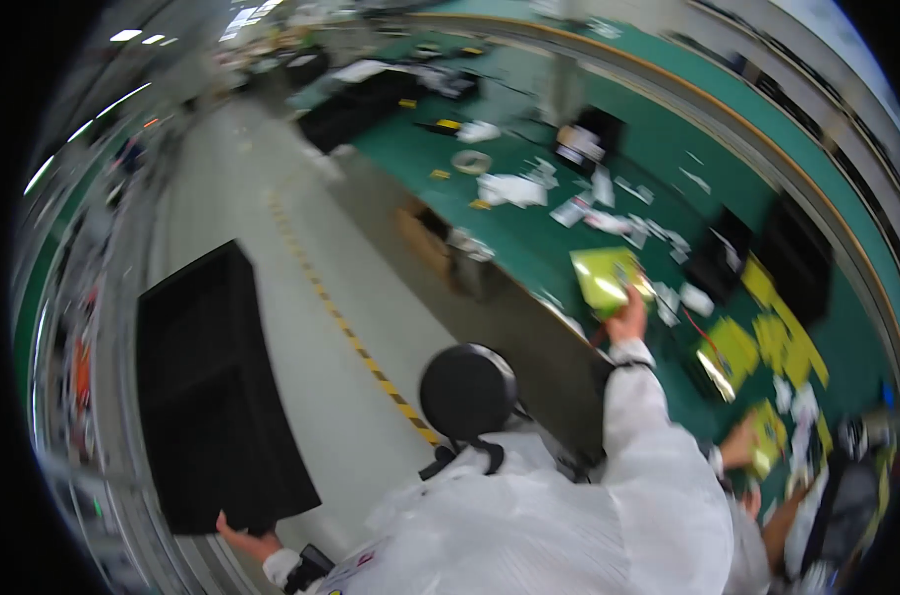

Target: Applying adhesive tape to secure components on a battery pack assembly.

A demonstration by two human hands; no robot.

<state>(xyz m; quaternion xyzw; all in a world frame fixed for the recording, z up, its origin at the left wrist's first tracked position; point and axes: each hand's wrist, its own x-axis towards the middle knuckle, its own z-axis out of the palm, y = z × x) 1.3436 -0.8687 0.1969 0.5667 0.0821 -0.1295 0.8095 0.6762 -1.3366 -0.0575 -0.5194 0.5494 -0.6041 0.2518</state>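
Glossy yellow-green flat piece (pixel 601 278) in the right hand (pixel 628 315), large black rectangular tray (pixel 212 397) by the left hand (pixel 250 543)

Long and green-topped, the desk (pixel 524 233) runs from the top centre of the frame to the lower right. Crumpled white scraps (pixel 512 189), a pale ring-shaped roll (pixel 472 161) and more yellow-green flat pieces (pixel 772 342) lie scattered over it; a dark upright box (pixel 800 256) stands toward the right. Pale grey floor (pixel 227 188) shows left of centre, marked with a yellow-and-black striped line (pixel 346 322).

From the lower centre, the right arm in its white sleeve (pixel 646 407) stretches upward. Its hand is closed on the lower right part of the glossy piece, right of centre in the frame, near the desk's front edge. At lower left, the left hand is partly spread, its fingers meeting the tray's bottom edge; blur leaves me unable to tell whether it grips. Another person's hand (pixel 737 443), lower right, holds a similar yellow-green piece (pixel 765 439).
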